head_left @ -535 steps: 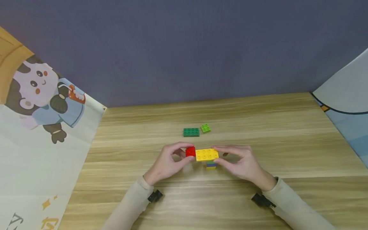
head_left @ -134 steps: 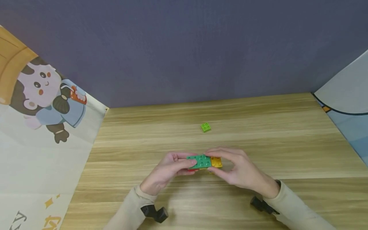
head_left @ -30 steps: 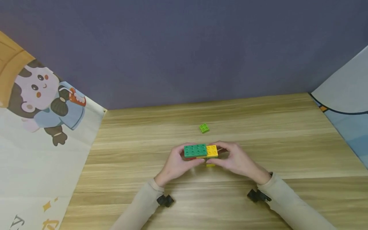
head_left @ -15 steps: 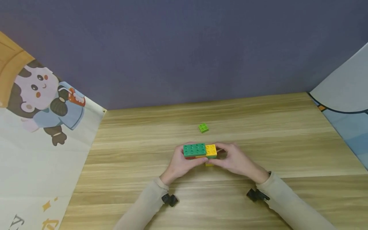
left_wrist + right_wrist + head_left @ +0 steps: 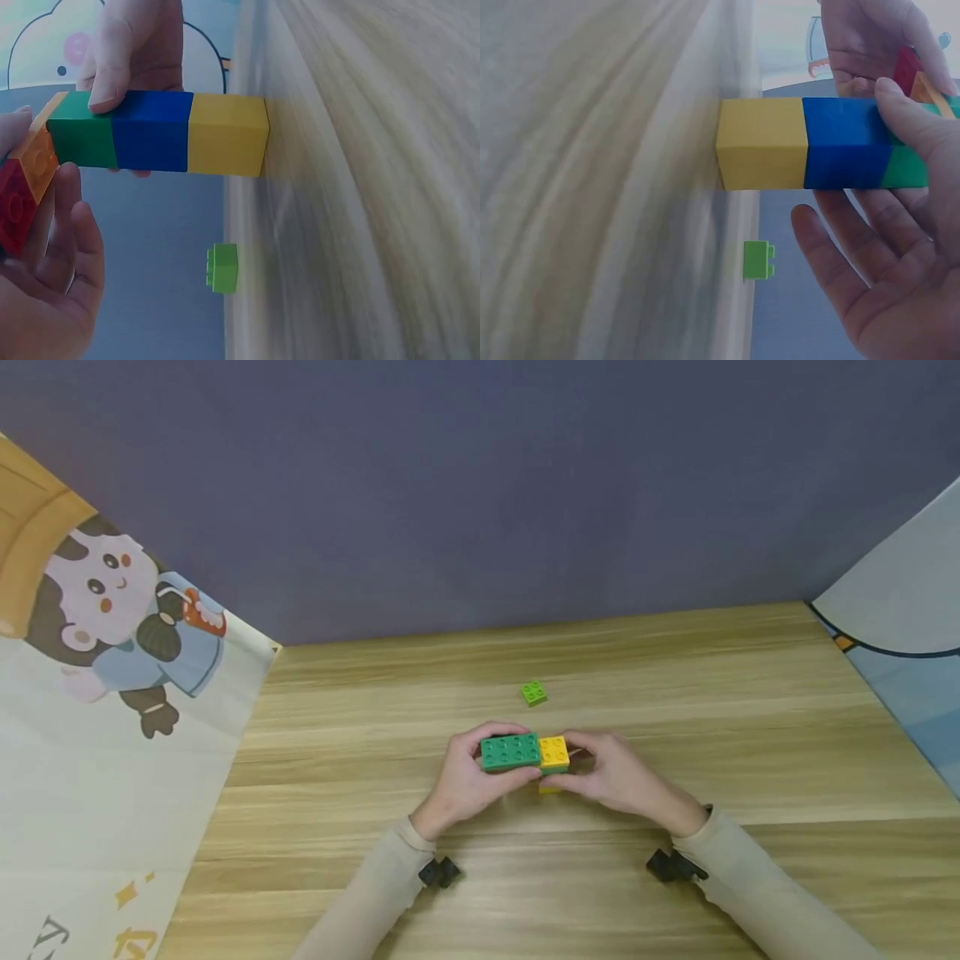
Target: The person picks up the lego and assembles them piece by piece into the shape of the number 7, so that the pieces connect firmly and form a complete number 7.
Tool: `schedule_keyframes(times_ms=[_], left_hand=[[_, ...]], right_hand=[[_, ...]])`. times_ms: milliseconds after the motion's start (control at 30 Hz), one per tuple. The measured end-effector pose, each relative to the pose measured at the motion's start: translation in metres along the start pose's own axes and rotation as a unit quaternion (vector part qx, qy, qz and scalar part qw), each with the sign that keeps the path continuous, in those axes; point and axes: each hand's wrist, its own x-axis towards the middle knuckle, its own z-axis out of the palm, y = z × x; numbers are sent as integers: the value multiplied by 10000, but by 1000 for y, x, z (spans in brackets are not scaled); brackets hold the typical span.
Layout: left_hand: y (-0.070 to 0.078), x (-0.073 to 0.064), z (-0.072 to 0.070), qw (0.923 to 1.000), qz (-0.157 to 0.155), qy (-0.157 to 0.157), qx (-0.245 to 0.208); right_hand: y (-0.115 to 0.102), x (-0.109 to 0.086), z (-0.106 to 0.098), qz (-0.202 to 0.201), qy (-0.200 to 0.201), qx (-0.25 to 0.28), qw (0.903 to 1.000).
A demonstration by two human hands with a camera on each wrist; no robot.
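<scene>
A toy-brick tower stands on the table: a yellow block (image 5: pixel 229 135) at the bottom, then a blue block (image 5: pixel 152 133) and a green block (image 5: pixel 82 139). Across its top lies a long yellow brick (image 5: pixel 554 750), orange-tinted in the wrist views. It juts leftward, with a red brick (image 5: pixel 15 196) beside it, under a dark green eight-stud brick (image 5: pixel 510 751). My left hand (image 5: pixel 467 783) grips this overhanging end between thumb and fingers. My right hand (image 5: pixel 617 781) pinches the tower at the green and blue blocks, thumb on the near side.
A small lime green four-stud brick (image 5: pixel 533 693) lies on the wooden table (image 5: pixel 360 727) beyond the hands. A dark wall panel (image 5: pixel 480 510) rises behind the table. A printed cartoon panel (image 5: pixel 112 610) stands at the left.
The dark green brick, earlier on the table, now sits atop the joined red and yellow bricks, and these rest on the tower. Over the last second both hands stay nearly still.
</scene>
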Motion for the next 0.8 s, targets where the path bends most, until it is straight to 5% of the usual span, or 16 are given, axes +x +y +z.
schedule_keyframes(times_ms=[300, 600, 800], left_hand=[[3, 0, 0, 9997, -132, 63, 183], [1, 0, -1, 9993, -145, 135, 329], [1, 1, 0, 9996, -80, 39, 257]], right_hand=[[12, 9, -29, 271, -967, -290, 9945], [37, 43, -42, 587, 193, -116, 9980], [50, 63, -41, 1030, 472, -82, 9935]])
